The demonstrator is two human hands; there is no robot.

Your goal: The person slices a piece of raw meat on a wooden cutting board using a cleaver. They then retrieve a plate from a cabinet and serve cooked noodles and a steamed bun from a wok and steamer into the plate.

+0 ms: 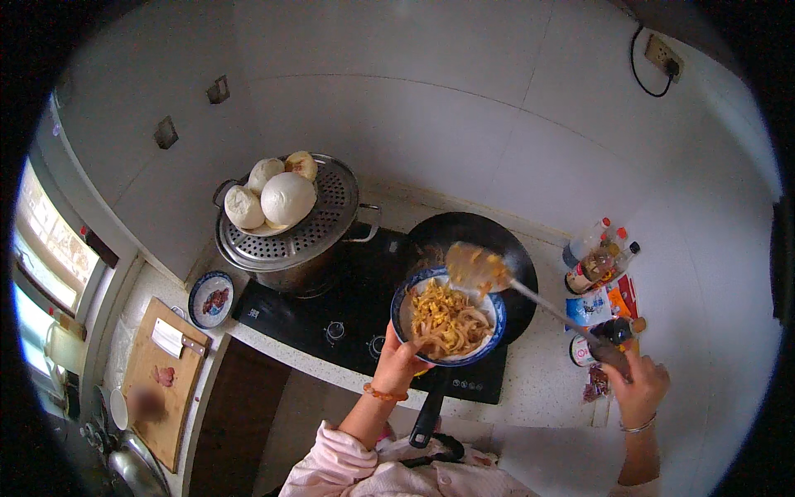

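My left hand [397, 359] grips the near left rim of a blue-and-white bowl [397, 310]. Inside the bowl lies cooked food [450, 317], yellow pieces like scrambled egg mixed with pale strips that look like onion. My right hand [640, 379] holds the handle of a metal wok spatula [546, 304]. Its food-smeared blade [475, 267] is over the bowl's far rim. Beneath both, a black wok [497, 233] sits on the cooktop, partly hidden by the bowl, its black handle [427, 419] pointing towards me.
Left of the wok, a steamer pot [329, 236] bears several white buns [287, 197]. A cleaver [177, 340] and meat [164, 376] lie on a wooden board [149, 323], beside a small bowl [211, 317]. Condiment bottles [590, 270] and packets [587, 309] stand on the right counter [540, 373].
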